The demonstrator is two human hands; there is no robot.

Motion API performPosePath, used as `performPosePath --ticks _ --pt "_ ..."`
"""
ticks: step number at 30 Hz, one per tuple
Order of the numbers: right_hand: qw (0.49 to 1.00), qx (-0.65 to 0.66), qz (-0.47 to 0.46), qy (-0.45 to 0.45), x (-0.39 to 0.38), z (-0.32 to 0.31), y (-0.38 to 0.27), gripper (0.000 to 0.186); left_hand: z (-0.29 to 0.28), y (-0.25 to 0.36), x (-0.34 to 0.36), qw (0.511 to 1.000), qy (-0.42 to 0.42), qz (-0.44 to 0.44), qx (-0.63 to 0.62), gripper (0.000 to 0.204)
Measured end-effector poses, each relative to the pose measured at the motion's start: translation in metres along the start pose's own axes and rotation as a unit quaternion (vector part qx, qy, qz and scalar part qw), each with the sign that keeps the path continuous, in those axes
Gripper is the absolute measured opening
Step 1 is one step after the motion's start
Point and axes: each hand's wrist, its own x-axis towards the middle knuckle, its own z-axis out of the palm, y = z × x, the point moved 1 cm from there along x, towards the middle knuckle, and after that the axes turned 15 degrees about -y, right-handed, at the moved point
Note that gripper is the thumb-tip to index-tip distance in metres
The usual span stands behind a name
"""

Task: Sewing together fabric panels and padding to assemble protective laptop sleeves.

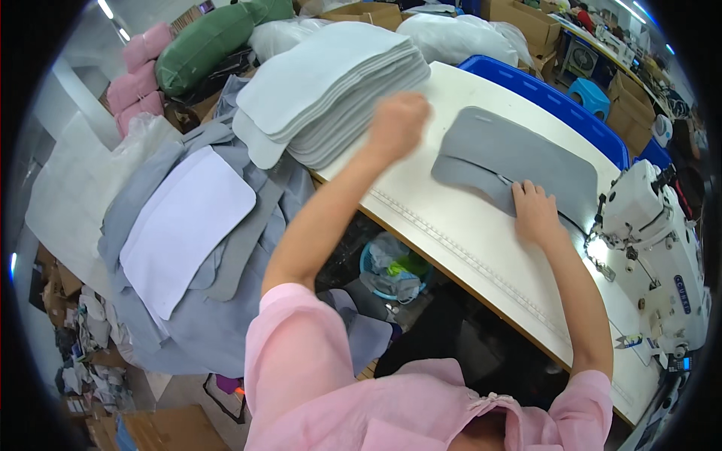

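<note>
My left hand (398, 120) is raised over the worktable beside a thick stack of pale grey, curved-cornered panels (323, 75). Its fingers are curled; I cannot make out whether they hold anything. A darker grey panel (526, 150) lies on the white table (444, 233), with a lifted front flap and a thin dark line along it. My right hand (535, 210) rests on this panel's front edge, fingers slightly apart and bent. Just right of it stands a white sewing machine (639, 225) with its lamp lit.
Loose white and grey pieces (184, 225) heap at the left. A long blue tray (541, 98) runs along the table's back edge. A blue basin (395, 267) sits below the front edge. Bags (210, 45), cardboard boxes (162, 428) and other workstations surround me.
</note>
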Motion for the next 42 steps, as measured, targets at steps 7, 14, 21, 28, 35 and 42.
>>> performPosePath --ticks 7,14,21,28,35,42 --pt "0.987 0.116 0.036 -0.109 0.023 0.003 0.014 0.017 -0.050 -0.154 -0.005 0.979 0.037 -0.115 0.164 0.016" --pt "0.966 0.227 -0.097 0.074 -0.033 0.024 -0.010 0.029 -0.050 -0.184 0.012 0.942 -0.163 -0.229 0.183 0.011" --pt "0.903 0.427 -0.038 -0.015 -0.024 0.010 -0.006 0.033 -0.135 -0.342 -0.032 0.926 -0.032 -0.377 0.021 0.025" --pt "0.390 0.902 0.116 0.143 -0.022 0.048 0.039 0.040 -0.054 -0.080 0.023 0.775 -0.077 -0.269 -0.566 0.014" --pt "0.333 0.914 0.133 0.188 -0.027 0.037 0.025 0.042 0.028 0.021 -0.042 0.748 -0.180 -0.300 -0.564 0.009" --pt "0.357 0.885 0.170 0.245 -0.017 0.041 0.025 0.042 0.063 0.031 -0.087 0.959 -0.280 -0.009 0.051 0.039"
